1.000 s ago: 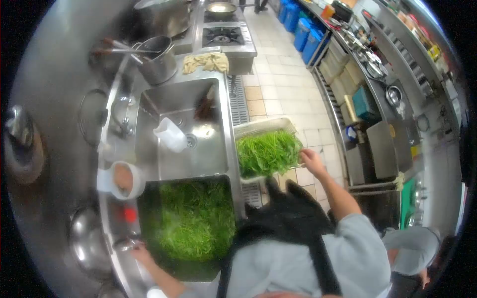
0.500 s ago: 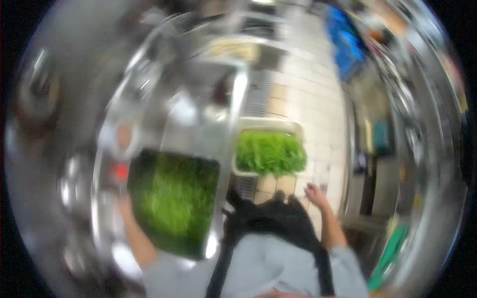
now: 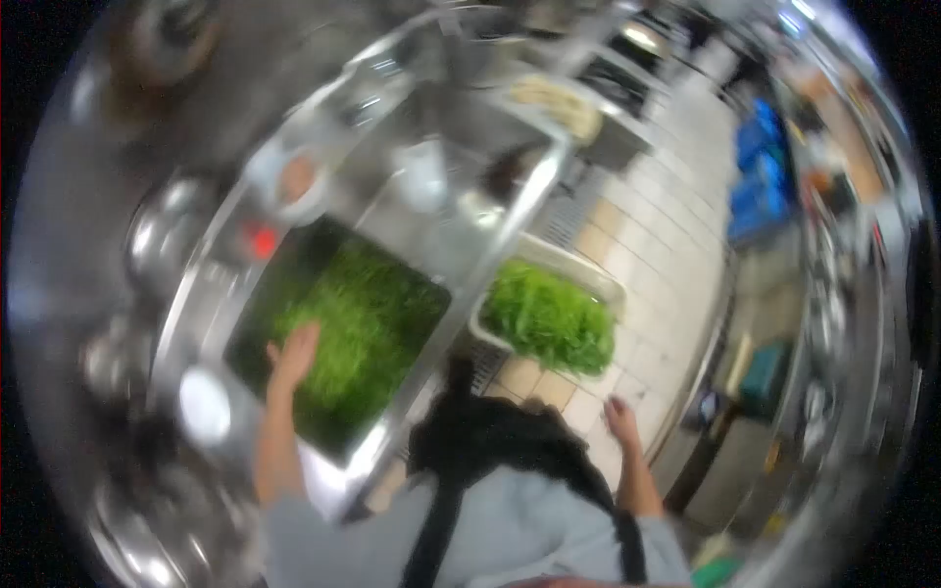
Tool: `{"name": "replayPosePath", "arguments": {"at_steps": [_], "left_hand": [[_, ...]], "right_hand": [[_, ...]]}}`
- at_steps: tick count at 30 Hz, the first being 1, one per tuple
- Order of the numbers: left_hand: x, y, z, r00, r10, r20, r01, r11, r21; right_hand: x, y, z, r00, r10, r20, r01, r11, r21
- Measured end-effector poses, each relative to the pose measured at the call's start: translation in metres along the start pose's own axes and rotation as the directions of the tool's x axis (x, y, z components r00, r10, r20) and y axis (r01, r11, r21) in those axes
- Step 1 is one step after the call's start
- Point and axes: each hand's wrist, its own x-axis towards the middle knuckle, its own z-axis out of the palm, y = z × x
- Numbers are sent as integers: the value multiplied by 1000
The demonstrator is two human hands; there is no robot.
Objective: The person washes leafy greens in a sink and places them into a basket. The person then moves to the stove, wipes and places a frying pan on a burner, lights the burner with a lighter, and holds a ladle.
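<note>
Left of centre in the frame, the left hand (image 3: 294, 358) is open, fingers out, over greens (image 3: 358, 333) in the sink (image 3: 459, 318); contact unclear from here. Right hand (image 3: 619, 419), lower right of centre, looks loosely curled; blur, can't tell how closed. More leaves (image 3: 549, 318) fill the basket (image 3: 610, 286), centre frame. I'd say spread fingers and a light scoop suit leaves best, no squeezing. Steel counter looks shiny; white jug (image 3: 421, 176) in upper basin, pale tiled floor (image 3: 676, 255), blue bins (image 3: 760, 176) upper right.
</note>
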Motion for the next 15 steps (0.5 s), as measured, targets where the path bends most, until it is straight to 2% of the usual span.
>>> {"name": "replayPosePath", "arguments": {"at_steps": [1, 3, 6, 7, 9, 10, 12, 13, 15], "left_hand": [[-3, 19, 3, 981, 15, -193, -18, 1000, -15], [-14, 56, 21, 825, 237, -513, -357, 922, -149], [-31, 158, 34, 656, 525, -542, -686, 714, -138], [-33, 193, 40, 572, 628, -528, -780, 615, -113], [-39, 262, 65, 466, 763, -448, -883, 431, -185], [-55, 297, 70, 397, 834, -384, -918, 363, -160], [-69, 348, 90, 211, 932, -294, -976, 188, -106], [-76, 367, 105, 109, 950, -292, -992, 84, -94], [-89, 401, 131, -79, 947, -311, -997, -66, 51]], "right_hand": [[-2, -28, 3, 999, -6, -45, 11, 995, 98], [-16, -100, 6, 1000, -6, -4, 7, 964, 265], [-22, -198, 13, 980, -139, 143, 63, 897, 437], [-31, -239, 9, 968, -149, 203, 51, 906, 419], [-25, -258, 23, 922, -248, 298, 31, 812, 582], [-26, -265, 26, 888, -301, 348, 5, 762, 648], [-26, -278, 29, 840, -381, 385, -94, 597, 797], [-38, -295, 16, 845, -360, 396, -159, 538, 828], [-30, -282, 9, 887, -364, 284, 47, 683, 729]]}}
